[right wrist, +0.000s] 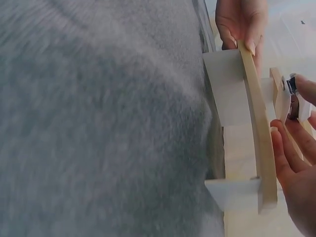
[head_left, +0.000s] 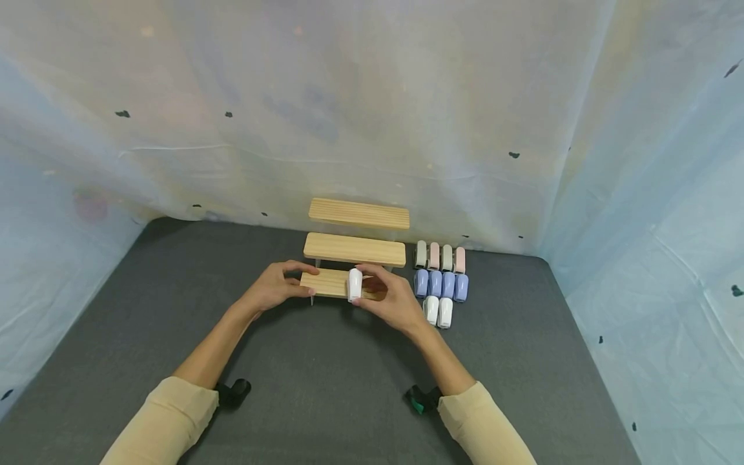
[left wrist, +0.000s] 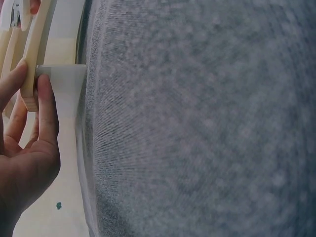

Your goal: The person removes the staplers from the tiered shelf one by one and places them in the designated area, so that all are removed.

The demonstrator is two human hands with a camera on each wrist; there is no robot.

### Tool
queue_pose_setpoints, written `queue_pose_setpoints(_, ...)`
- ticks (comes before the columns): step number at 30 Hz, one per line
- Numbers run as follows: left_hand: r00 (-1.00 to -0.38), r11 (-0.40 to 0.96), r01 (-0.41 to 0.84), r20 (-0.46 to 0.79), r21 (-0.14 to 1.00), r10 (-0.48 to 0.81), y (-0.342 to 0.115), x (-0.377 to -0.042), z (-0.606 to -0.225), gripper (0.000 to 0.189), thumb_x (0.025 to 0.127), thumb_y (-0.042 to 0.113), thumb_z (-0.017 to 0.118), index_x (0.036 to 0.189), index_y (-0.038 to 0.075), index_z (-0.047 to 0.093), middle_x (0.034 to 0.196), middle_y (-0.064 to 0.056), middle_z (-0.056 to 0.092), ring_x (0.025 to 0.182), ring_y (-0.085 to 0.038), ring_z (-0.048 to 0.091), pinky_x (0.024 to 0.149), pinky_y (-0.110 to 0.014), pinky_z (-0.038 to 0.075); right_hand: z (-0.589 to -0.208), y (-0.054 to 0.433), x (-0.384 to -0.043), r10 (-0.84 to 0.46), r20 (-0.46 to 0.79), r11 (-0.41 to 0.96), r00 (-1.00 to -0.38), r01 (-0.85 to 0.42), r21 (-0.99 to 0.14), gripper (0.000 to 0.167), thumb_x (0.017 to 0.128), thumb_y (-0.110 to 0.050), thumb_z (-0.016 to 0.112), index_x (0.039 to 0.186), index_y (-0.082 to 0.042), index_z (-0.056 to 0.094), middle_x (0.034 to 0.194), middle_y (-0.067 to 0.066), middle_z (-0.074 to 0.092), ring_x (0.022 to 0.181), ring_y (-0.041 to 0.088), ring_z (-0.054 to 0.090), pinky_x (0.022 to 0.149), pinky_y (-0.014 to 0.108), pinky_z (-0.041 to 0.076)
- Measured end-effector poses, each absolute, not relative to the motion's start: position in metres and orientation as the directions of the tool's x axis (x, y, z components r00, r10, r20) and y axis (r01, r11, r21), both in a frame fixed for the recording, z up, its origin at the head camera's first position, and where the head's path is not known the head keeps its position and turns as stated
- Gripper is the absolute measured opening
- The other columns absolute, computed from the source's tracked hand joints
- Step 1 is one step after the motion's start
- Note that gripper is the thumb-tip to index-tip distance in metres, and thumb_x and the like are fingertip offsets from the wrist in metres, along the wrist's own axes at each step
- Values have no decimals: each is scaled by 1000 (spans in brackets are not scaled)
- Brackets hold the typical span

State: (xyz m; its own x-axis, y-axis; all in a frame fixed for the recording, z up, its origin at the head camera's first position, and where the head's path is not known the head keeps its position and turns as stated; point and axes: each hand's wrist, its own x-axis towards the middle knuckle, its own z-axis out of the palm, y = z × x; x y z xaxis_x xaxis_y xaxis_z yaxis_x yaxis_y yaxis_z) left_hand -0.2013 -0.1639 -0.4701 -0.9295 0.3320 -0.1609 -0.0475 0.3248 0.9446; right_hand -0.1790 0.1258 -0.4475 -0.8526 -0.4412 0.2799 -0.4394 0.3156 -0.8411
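A small white stapler (head_left: pixel 354 285) stands upright over the lowest wooden tier of a stepped display stand (head_left: pixel 327 281), pinched between the thumb and fingers of my right hand (head_left: pixel 398 302). Its metal part (right wrist: pixel 293 88) shows in the right wrist view. I cannot tell whether the stapler touches the board. My left hand (head_left: pixel 273 288) grips the left end of that same board; the left wrist view shows the thumb and a finger of this hand (left wrist: pixel 32 165) on opposite faces of the wood. The middle tier (head_left: pixel 354 249) and top tier (head_left: pixel 359 213) rise behind.
Right of the stand, small staplers sit in rows: grey and pink ones (head_left: pixel 434 256) at the back, several blue ones (head_left: pixel 434 284) in the middle, two white ones (head_left: pixel 445 313) in front. A dark grey cloth (head_left: pixel 325 387) covers the table. Pale sheeting (head_left: pixel 372 97) hangs behind it.
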Motion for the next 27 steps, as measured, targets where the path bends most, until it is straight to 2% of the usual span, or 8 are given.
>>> queue_pose_setpoints(7, -929, 329, -44, -160, 943, 333, -164, -200, -468, 50, 86, 22, 80, 133, 13, 64, 153, -15, 37, 96, -28, 67, 86, -48, 51, -446, 141, -175, -421, 273, 336, -865, -429, -839, 63, 80, -5, 83, 137, -3, 57, 127, 17, 63, 104, 35, 67, 86, 48, 54)
queue_pose_setpoints(12, -927, 347, -58, -179, 936, 328, -164, -201, -469, 49, 88, 19, 79, 133, 12, 63, 155, -17, 34, 100, -28, 66, 88, -51, 49, -425, 148, -162, -417, 275, 349, -866, -432, -832, 60, 81, 1, 81, 135, 4, 55, 123, 24, 64, 102, 41, 66, 85, 55, 52)
queue_pose_setpoints(17, -924, 340, -68, -188, 938, 333, -163, -201, -467, 49, 88, 15, 77, 134, 8, 62, 154, -20, 34, 100, -31, 66, 90, -55, 47, -413, 154, -151, -413, 287, 379, -864, -450, -809, 59, 81, 2, 80, 134, 4, 56, 121, 24, 64, 99, 41, 67, 85, 55, 52)
queue_pose_setpoints(27, -931, 346, -44, -164, 937, 327, -165, -200, -471, 50, 86, 26, 81, 132, 15, 64, 154, -16, 36, 101, -27, 67, 87, -47, 50, -418, 179, -151, -413, 285, 398, -865, -453, -798, 61, 81, 1, 81, 135, 5, 55, 115, 22, 66, 101, 39, 66, 86, 56, 51)
